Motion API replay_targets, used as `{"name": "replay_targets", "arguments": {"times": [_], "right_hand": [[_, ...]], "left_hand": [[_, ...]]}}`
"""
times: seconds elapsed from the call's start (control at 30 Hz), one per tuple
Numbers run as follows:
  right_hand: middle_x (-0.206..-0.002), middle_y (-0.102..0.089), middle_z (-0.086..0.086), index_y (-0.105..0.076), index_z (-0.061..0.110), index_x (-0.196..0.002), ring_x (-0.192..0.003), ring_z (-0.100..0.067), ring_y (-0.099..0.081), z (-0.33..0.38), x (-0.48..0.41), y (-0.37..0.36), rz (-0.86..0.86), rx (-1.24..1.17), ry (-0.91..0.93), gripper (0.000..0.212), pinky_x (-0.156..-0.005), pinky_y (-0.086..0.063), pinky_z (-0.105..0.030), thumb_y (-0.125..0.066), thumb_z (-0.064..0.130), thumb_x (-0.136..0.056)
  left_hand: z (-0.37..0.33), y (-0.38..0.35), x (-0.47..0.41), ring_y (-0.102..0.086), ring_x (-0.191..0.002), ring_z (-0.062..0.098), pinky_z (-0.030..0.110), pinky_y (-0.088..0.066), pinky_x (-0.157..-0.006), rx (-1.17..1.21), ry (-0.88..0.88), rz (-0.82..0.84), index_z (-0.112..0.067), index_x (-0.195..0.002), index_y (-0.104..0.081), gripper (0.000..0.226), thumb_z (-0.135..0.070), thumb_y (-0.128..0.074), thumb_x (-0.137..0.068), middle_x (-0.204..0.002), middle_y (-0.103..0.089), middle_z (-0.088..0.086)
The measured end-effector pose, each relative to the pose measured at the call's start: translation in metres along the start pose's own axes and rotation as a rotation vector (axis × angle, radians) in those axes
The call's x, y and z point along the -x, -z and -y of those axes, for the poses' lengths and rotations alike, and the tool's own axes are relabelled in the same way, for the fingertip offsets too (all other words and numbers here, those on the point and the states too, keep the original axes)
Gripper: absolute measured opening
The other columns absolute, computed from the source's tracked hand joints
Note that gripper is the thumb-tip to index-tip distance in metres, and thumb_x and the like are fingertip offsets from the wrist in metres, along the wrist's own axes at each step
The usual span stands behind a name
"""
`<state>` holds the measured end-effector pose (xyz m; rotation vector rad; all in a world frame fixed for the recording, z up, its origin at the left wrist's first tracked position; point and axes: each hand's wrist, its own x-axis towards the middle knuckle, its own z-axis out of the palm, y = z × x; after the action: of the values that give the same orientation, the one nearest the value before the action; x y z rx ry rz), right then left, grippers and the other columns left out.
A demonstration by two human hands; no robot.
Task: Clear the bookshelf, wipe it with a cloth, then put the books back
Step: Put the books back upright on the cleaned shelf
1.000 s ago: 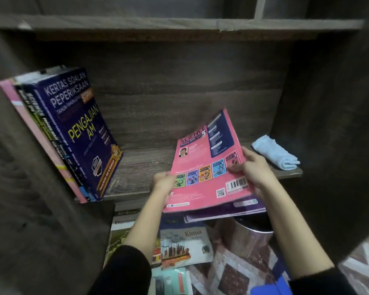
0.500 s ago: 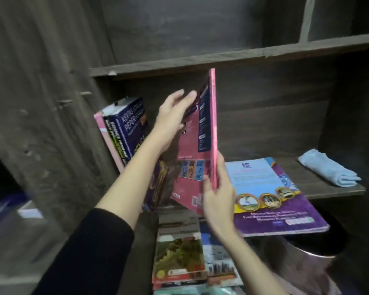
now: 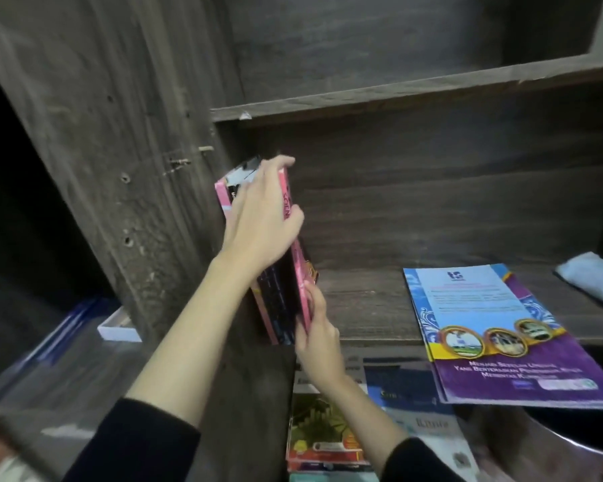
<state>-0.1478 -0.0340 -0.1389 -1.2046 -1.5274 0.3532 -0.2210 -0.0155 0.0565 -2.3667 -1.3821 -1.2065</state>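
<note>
A pink science book (image 3: 302, 273) stands upright at the left end of the dark wooden shelf (image 3: 362, 307), pressed against a few dark and pink books (image 3: 275, 304) that lean on the side wall. My left hand (image 3: 261, 220) grips the pink book's top, fingers curled over it. My right hand (image 3: 319, 332) pinches its lower front edge. A purple and blue book (image 3: 495, 325) lies flat on the shelf to the right, overhanging the front edge. A light blue cloth (image 3: 596, 276) lies folded at the shelf's far right.
Several books (image 3: 328, 429) lie in a pile on the floor below the shelf. A metal bin (image 3: 536, 447) stands under the purple book. A white box (image 3: 117, 328) sits left of the bookcase's side panel (image 3: 126, 151). An upper shelf board (image 3: 397, 95) runs overhead.
The pink book went from held flat, to upright in the air, to standing against the leaning books at the left. The purple book under it now lies alone on the shelf.
</note>
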Motion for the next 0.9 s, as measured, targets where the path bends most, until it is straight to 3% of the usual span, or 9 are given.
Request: {"name": "replay_targets", "arguments": {"times": [0.03, 0.07, 0.13, 0.37, 0.47, 0.57, 0.63, 0.7, 0.9], "right_hand": [[-0.123, -0.061, -0.013, 0.002, 0.061, -0.131, -0.095, -0.035, -0.065, -0.002, -0.005, -0.002, 0.045, -0.002, -0.021, 0.082, -0.084, -0.052, -0.052, -0.046, 0.005, -0.095], [-0.123, -0.060, -0.014, 0.004, 0.059, -0.131, -0.095, -0.036, -0.064, -0.004, -0.011, -0.003, 0.083, 0.005, -0.036, 0.083, -0.084, -0.052, -0.053, -0.046, 0.003, -0.094], [-0.123, -0.059, -0.018, 0.005, 0.058, -0.129, -0.096, -0.042, -0.062, -0.010, -0.020, -0.004, 0.161, 0.041, -0.054, 0.086, -0.084, -0.050, -0.054, -0.046, 0.000, -0.091], [-0.137, -0.052, -0.007, 0.001, 0.064, -0.133, -0.108, -0.032, -0.061, -0.034, -0.039, 0.001, 0.324, 0.020, -0.107, 0.088, -0.096, -0.048, -0.051, -0.058, 0.018, -0.086], [-0.149, -0.036, -0.002, 0.001, 0.063, -0.137, -0.129, -0.027, -0.045, -0.046, -0.042, 0.010, 0.514, -0.046, -0.178, 0.102, -0.107, -0.038, -0.046, -0.073, 0.028, -0.077], [-0.158, -0.017, 0.004, 0.001, 0.061, -0.140, -0.140, -0.023, -0.027, -0.055, -0.042, 0.016, 0.588, -0.079, -0.193, 0.112, -0.112, -0.030, -0.052, -0.082, 0.030, -0.071], [-0.157, -0.021, 0.003, -0.001, 0.058, -0.143, -0.140, -0.023, -0.030, -0.060, -0.043, 0.016, 0.599, -0.098, -0.218, 0.113, -0.112, -0.031, -0.051, -0.083, 0.032, -0.070], [-0.154, -0.029, 0.000, -0.005, 0.052, -0.145, -0.137, -0.021, -0.036, -0.065, -0.043, 0.015, 0.604, -0.100, -0.262, 0.112, -0.113, -0.033, -0.045, -0.085, 0.036, -0.067], [-0.149, -0.040, -0.001, -0.016, 0.038, -0.150, -0.132, -0.018, -0.043, -0.074, -0.040, 0.008, 0.539, 0.005, -0.298, 0.104, -0.111, -0.036, -0.037, -0.080, 0.045, -0.069]], "left_hand": [[0.006, -0.004, 0.001, -0.034, -0.135, 0.020, 0.039, -0.021, -0.111, -0.112, -0.044, 0.000, -0.015, -0.140, -0.028, 0.057, -0.017, -0.051, -0.088, -0.135, -0.048, 0.002], [0.013, -0.008, 0.002, -0.016, -0.144, 0.021, 0.040, -0.001, -0.116, -0.194, -0.073, 0.001, -0.009, -0.141, -0.028, 0.057, -0.018, -0.050, -0.090, -0.144, -0.039, 0.000], [0.024, -0.012, 0.002, -0.002, -0.147, 0.022, 0.039, 0.013, -0.114, -0.284, -0.075, -0.008, -0.001, -0.140, -0.027, 0.057, -0.019, -0.050, -0.091, -0.148, -0.034, 0.000], [0.038, -0.024, 0.003, -0.006, -0.146, 0.024, 0.034, 0.005, -0.115, -0.256, -0.042, -0.074, -0.003, -0.148, -0.018, 0.073, -0.023, -0.055, -0.088, -0.155, -0.021, 0.006], [0.043, -0.023, 0.003, -0.028, -0.138, 0.026, 0.035, -0.014, -0.114, -0.207, -0.006, -0.205, -0.008, -0.137, -0.040, 0.064, -0.023, -0.066, -0.080, -0.151, -0.030, 0.009], [0.040, -0.014, 0.002, -0.029, -0.137, 0.026, 0.034, -0.016, -0.115, -0.231, 0.031, -0.111, -0.004, -0.141, -0.034, 0.084, -0.030, -0.077, -0.073, -0.146, -0.035, 0.011], [0.039, -0.004, 0.000, -0.018, -0.142, 0.023, 0.032, -0.009, -0.117, -0.221, 0.034, 0.045, -0.005, -0.147, -0.020, 0.113, -0.036, -0.086, -0.060, -0.153, -0.025, 0.010], [0.040, 0.005, -0.004, -0.012, -0.144, 0.020, 0.029, -0.007, -0.116, -0.206, 0.043, 0.156, -0.009, -0.149, -0.015, 0.126, -0.032, -0.090, -0.050, -0.155, -0.020, 0.006], [0.039, 0.002, -0.001, -0.021, -0.139, 0.019, 0.029, -0.019, -0.113, -0.211, 0.086, 0.050, -0.012, -0.144, -0.031, 0.108, -0.015, -0.090, -0.054, -0.148, -0.032, 0.003]]}}
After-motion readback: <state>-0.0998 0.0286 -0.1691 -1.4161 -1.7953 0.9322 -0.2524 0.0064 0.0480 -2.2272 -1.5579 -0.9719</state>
